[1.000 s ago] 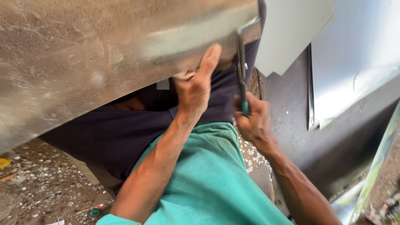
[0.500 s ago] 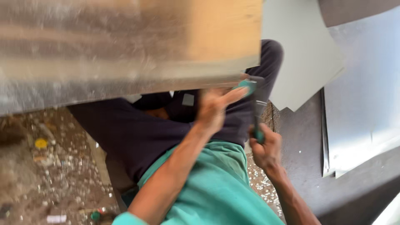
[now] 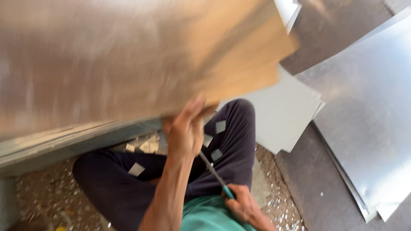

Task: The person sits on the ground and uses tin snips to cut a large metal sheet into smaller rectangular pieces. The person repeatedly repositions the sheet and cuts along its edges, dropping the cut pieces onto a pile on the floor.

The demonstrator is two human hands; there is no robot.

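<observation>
Above our lap, our left hand (image 3: 185, 130) is pinching the blurred, dull metal sheet (image 3: 128, 60) by its edge; our right hand (image 3: 244, 205) is clenching thin teal-handled snips (image 3: 215, 173) below it.

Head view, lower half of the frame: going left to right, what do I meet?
Littered floor → left hand → snips → right hand → flat pale sheets → large shiny metal sheet.

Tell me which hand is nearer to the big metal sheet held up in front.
Left. The left hand grips the lower edge of the big metal sheet. The right hand is lower, by the lap, holding the teal-handled tool.
</observation>
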